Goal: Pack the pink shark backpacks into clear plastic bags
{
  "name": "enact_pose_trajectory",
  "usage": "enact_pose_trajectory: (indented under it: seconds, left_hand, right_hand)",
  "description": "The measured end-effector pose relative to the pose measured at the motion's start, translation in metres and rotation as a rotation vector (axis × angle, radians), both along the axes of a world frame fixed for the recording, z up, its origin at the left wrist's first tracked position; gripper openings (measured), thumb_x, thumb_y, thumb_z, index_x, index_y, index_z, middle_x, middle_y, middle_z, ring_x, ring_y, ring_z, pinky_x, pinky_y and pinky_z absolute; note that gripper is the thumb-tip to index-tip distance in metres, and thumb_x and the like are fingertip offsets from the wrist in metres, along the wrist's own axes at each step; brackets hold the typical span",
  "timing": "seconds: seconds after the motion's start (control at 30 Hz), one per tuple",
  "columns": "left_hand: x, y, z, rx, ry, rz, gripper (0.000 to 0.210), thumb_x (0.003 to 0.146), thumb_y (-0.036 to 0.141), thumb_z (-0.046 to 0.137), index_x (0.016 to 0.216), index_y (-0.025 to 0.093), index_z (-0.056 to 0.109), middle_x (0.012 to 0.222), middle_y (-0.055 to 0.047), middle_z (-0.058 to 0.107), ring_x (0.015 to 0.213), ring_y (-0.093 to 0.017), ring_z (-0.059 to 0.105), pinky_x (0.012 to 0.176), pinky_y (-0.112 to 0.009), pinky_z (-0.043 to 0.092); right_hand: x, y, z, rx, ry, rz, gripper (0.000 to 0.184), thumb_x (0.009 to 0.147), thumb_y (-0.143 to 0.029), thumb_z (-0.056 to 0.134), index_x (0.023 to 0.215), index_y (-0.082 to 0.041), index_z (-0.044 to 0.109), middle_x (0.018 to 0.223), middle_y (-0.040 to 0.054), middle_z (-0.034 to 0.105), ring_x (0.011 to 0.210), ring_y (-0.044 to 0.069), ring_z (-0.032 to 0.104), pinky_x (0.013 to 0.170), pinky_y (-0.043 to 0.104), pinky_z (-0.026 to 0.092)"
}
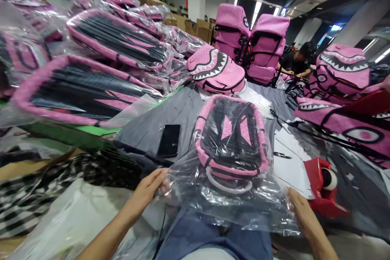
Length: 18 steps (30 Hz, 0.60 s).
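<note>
A pink and black backpack [231, 130] lies in front of me inside a clear plastic bag [258, 199], its black ribbed side up with two pink patches. A pale loop [228, 187] shows through the plastic at its near end. The bag's loose end spreads toward my lap. My left hand [155, 183] is closed on the left edge of the plastic, its fingertips partly hidden. On the other side, my right hand [300, 207] grips the right edge near the bag's corner.
A phone [169, 140] lies left of the backpack. To the right are white papers [289, 162], a pen [282, 155] and a red tape dispenser [324, 187]. Bagged backpacks [82, 89] pile up at left; unbagged ones [216, 69] stand behind. A person [295, 63] sits farther back.
</note>
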<state>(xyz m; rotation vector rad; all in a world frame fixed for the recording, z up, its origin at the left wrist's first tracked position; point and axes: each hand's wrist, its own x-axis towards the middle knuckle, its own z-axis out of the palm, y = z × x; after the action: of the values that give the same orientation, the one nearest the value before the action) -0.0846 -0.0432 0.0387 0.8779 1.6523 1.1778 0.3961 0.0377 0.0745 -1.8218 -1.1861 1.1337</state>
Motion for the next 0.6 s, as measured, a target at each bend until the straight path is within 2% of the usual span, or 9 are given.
enact_pose_trajectory:
  seconds: [0.07, 0.1, 0.17, 0.23, 0.3, 0.4, 0.47, 0.6]
  left_hand:
    - [0.001, -0.005, 0.003, -0.020, -0.135, -0.026, 0.069, 0.066, 0.080, 0.069, 0.101, 0.021, 0.064, 0.067, 0.003, 0.063, 0.060, -0.018, 0.059, 0.061, -0.030, 0.049]
    - [0.001, -0.007, 0.004, -0.030, -0.176, -0.032, 0.073, 0.064, 0.078, 0.073, 0.107, 0.020, 0.062, 0.064, 0.005, 0.061, 0.056, -0.017, 0.057, 0.059, -0.030, 0.048]
    - [0.002, -0.010, 0.005, -0.043, -0.202, -0.020, 0.077, 0.060, 0.074, 0.079, 0.111, 0.019, 0.061, 0.057, 0.007, 0.056, 0.049, -0.014, 0.051, 0.053, -0.027, 0.044]
    - [0.002, -0.010, 0.005, -0.065, -0.254, 0.019, 0.079, 0.056, 0.071, 0.084, 0.111, 0.018, 0.062, 0.058, 0.006, 0.057, 0.050, -0.012, 0.049, 0.051, -0.025, 0.042]
    - [0.003, -0.011, 0.004, -0.098, -0.322, 0.055, 0.081, 0.053, 0.068, 0.087, 0.113, 0.019, 0.064, 0.061, 0.006, 0.057, 0.053, -0.012, 0.050, 0.052, -0.023, 0.043]
    - [0.003, -0.017, 0.001, -0.148, -0.337, 0.029, 0.084, 0.059, 0.075, 0.080, 0.122, 0.022, 0.063, 0.060, 0.005, 0.056, 0.053, -0.013, 0.049, 0.048, -0.023, 0.040]
    - [0.001, -0.026, 0.001, -0.152, -0.256, -0.028, 0.079, 0.061, 0.075, 0.079, 0.117, 0.022, 0.066, 0.059, 0.005, 0.055, 0.055, -0.015, 0.050, 0.050, -0.024, 0.041]
    - [-0.015, -0.050, 0.002, -0.206, -0.099, -0.138, 0.060, 0.058, 0.072, 0.081, 0.084, 0.019, 0.069, 0.056, 0.007, 0.045, 0.051, -0.010, 0.037, 0.048, -0.023, 0.033]
  right_hand:
    - [0.005, -0.006, -0.001, -0.102, 0.083, 0.028, 0.066, 0.061, -0.085, 0.067, 0.080, -0.021, 0.065, 0.068, 0.0029, 0.061, 0.057, 0.018, 0.052, 0.053, 0.030, 0.044]
    - [0.006, -0.009, -0.002, -0.118, 0.084, 0.057, 0.064, 0.062, -0.082, 0.069, 0.077, -0.021, 0.064, 0.065, 0.0012, 0.058, 0.055, 0.016, 0.048, 0.050, 0.028, 0.040]
    - [0.007, -0.015, -0.003, -0.096, 0.062, 0.094, 0.060, 0.059, -0.078, 0.076, 0.067, -0.021, 0.059, 0.059, -0.0029, 0.050, 0.051, 0.012, 0.040, 0.048, 0.025, 0.034]
    - [0.006, -0.018, -0.004, -0.073, 0.072, 0.053, 0.064, 0.053, -0.078, 0.080, 0.061, -0.021, 0.052, 0.054, -0.0057, 0.042, 0.050, 0.010, 0.034, 0.047, 0.023, 0.030]
    - [0.003, -0.022, -0.004, -0.086, 0.135, 0.016, 0.065, 0.052, -0.080, 0.080, 0.064, -0.021, 0.055, 0.056, -0.0050, 0.044, 0.052, 0.011, 0.037, 0.049, 0.023, 0.033]
    - [0.000, -0.027, -0.002, -0.122, 0.197, 0.036, 0.064, 0.058, -0.080, 0.078, 0.074, -0.019, 0.065, 0.066, 0.0000, 0.057, 0.058, 0.014, 0.046, 0.054, 0.026, 0.041]
    - [0.000, -0.030, -0.001, -0.123, 0.187, 0.050, 0.062, 0.060, -0.078, 0.078, 0.075, -0.019, 0.067, 0.067, 0.0006, 0.059, 0.059, 0.014, 0.047, 0.056, 0.026, 0.042]
    - [0.002, -0.030, 0.000, -0.022, 0.085, 0.041, 0.060, 0.057, -0.077, 0.079, 0.063, -0.019, 0.062, 0.061, -0.0008, 0.055, 0.060, 0.015, 0.047, 0.058, 0.027, 0.043]
